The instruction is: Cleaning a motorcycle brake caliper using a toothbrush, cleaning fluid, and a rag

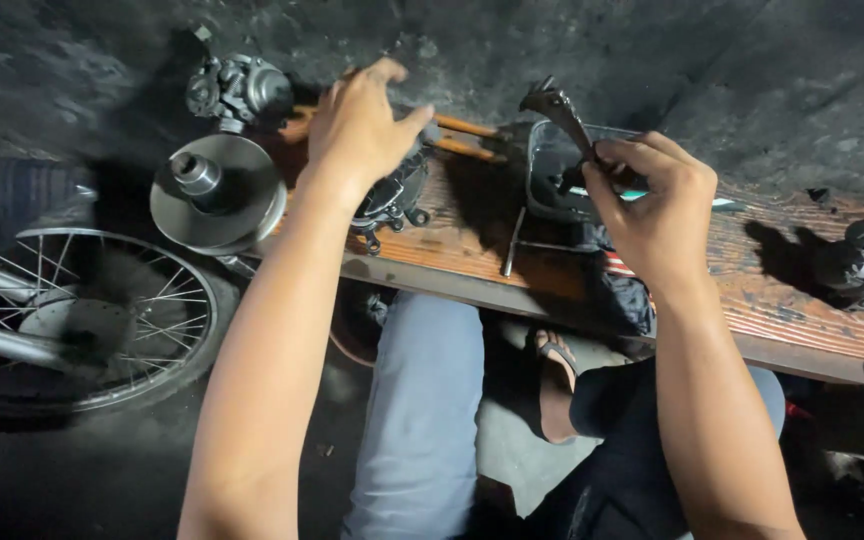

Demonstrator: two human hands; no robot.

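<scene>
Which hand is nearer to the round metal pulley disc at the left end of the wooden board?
Left. The left hand is just right of the pulley disc, resting on a dark engine part. The right hand is far right, holding a dark tool.

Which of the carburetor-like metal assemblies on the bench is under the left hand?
The dark assembly mid-bench under the left hand; the other two sit untouched at the bench's far ends.

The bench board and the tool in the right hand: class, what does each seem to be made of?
Bench board: wood, probably, with reddish-brown grain lines and a worn, stained surface. Tool in the right hand: likely metal, dark grey with a dull sheen.
</scene>
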